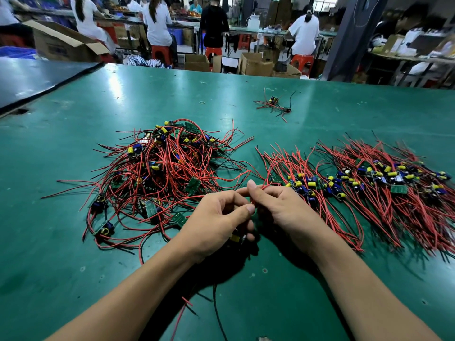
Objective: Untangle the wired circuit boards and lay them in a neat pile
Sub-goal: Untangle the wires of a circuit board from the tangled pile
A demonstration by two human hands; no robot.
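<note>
Now, from the head camera, the only view, both hands meet low at the middle of the green rubber-topped workbench (73, 242). The left hand (216, 222) is curled, its lower fingers cupping a small green circuit board with a yellow capacitor (235, 238), mostly hidden beneath the palm. The right hand (283, 212) is drawn in to a narrow pinch, thumb and forefinger holding a thin red wire (264, 185). Whether that wire belongs to the cupped board I cannot tell.

Just beyond, to the left, lies the tangled heap of red and black leads and boards (160, 168), loose and unsorted. To the right lies the combed pile (384, 185), boards lined in a band with wires fanned to either side; its nearer end sits just beside the right hand. A small stray knot of wired boards (273, 105) lies well apart, farther up the table, near a pale rubber band (202, 102).

The step in hand looks like freeing one board's leads. It is best done by steadying the board in the left hand and drawing each wire through the right-hand pinch from board to tip — slowly, so a snag shows before a solder joint takes the strain. The board should then go onto the row, wires pointing like its neighbours'.
</note>
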